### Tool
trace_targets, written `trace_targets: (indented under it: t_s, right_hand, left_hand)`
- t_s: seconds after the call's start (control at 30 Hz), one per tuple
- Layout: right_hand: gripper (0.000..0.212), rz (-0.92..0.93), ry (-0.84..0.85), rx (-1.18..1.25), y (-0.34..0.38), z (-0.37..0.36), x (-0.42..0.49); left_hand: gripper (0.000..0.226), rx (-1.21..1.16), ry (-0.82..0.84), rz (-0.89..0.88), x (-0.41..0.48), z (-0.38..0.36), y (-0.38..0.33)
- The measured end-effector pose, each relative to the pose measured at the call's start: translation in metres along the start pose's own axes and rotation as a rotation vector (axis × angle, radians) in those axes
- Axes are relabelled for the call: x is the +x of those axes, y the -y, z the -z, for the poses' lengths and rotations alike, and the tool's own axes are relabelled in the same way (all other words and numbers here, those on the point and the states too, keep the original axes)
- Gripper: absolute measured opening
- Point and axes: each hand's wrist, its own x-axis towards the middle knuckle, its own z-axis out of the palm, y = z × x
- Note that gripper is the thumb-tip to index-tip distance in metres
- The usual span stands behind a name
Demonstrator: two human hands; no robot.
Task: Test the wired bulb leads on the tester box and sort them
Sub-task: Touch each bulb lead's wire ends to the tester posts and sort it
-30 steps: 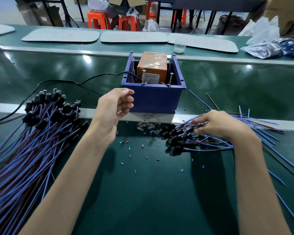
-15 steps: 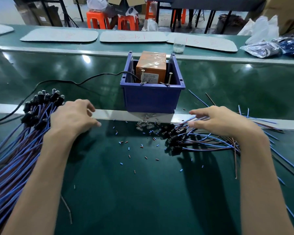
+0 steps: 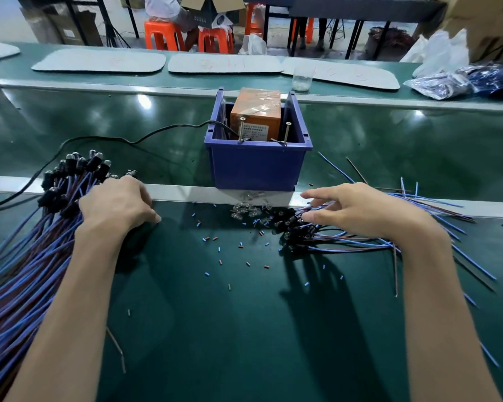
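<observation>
You were picking, I judge: your spread right hand [image 3: 357, 213] was over loose blue-brown wired bulb leads [image 3: 331, 242] at 3 o'clock. Your left hand [image 3: 116, 204] lay curled on the 9 o'clock bundle [image 3: 26, 271], grip unclear. The next move needed pinching one lead.

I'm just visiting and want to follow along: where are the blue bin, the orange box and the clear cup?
blue bin [image 3: 257, 166]: head view, on its front wall.
orange box [image 3: 257, 100]: head view, on its taped top face.
clear cup [image 3: 301, 78]: head view, on its side wall.
</observation>
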Motion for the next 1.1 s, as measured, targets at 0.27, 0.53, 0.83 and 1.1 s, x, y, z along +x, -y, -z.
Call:
trace_targets:
  t_s: [0.27,0.53,0.83,1.1]
  right_hand:
    - [0.050,0.066,-0.006,0.024,0.017,-0.002,0.000]
    - [0.051,0.113,-0.018,0.046,0.029,0.002,-0.005]
    - [0.040,0.259,0.002,0.200,0.038,-0.011,0.001]
    - [0.025,0.459,-0.069,0.707,0.058,-0.022,0.002]
  left_hand:
    - [0.038,0.001,0.025,0.018,0.004,-0.004,0.004]
    - [0.039,0.036,0.033,0.033,0.006,-0.004,0.004]
    - [0.021,-0.077,-0.293,-0.089,-0.012,0.022,-0.013]
    - [0.033,-0.584,-0.732,-0.224,-0.028,0.055,-0.014]
